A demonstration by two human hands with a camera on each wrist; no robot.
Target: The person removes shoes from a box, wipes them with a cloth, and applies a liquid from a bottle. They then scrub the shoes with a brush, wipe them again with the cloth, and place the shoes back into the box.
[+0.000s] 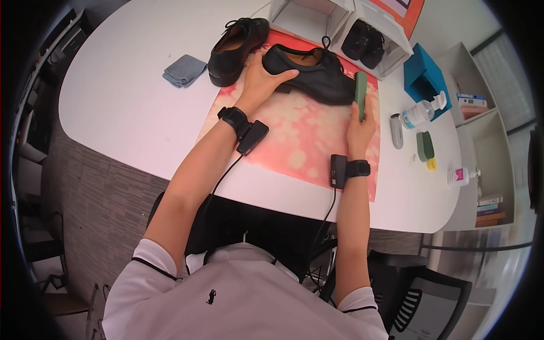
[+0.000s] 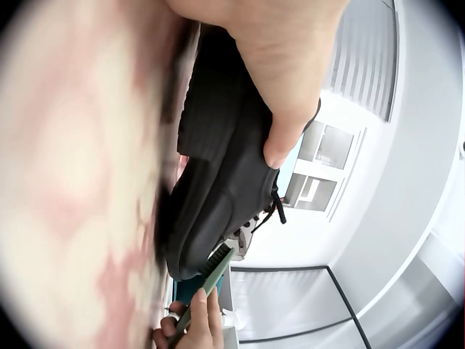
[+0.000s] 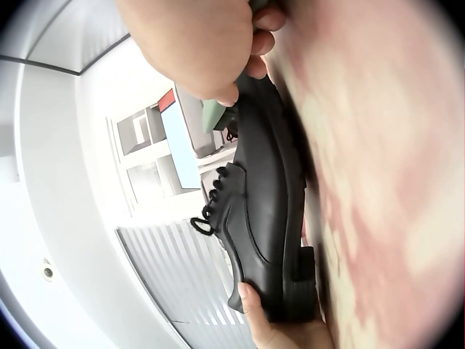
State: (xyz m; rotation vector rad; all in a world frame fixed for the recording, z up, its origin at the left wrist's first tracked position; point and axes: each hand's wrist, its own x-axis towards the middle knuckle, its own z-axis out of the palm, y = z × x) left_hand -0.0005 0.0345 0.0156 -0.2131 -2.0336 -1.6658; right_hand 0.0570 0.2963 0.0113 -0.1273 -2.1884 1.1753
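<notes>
A black lace-up shoe (image 1: 317,76) is held above the pink and white mat (image 1: 283,136), its toe to the right. The left hand (image 1: 259,85) grips its heel end, the thumb across the side, as the left wrist view also shows on the shoe (image 2: 232,145). In the right hand (image 1: 360,127) is a green brush (image 1: 361,93), pinched between thumb and fingers. The dark bristles (image 2: 216,258) are at the shoe's toe; whether they touch it I cannot tell. In the right wrist view the brush (image 3: 212,115) is mostly hidden behind the right hand (image 3: 203,43).
Another black shoe (image 1: 235,51) stands left of the held one, beside a folded grey cloth (image 1: 184,71). White boxes (image 1: 311,17) stand behind, one with black shoes (image 1: 362,44). To the right are a pump bottle (image 1: 419,113), a green sponge-like block (image 1: 425,146) and a teal box (image 1: 425,76).
</notes>
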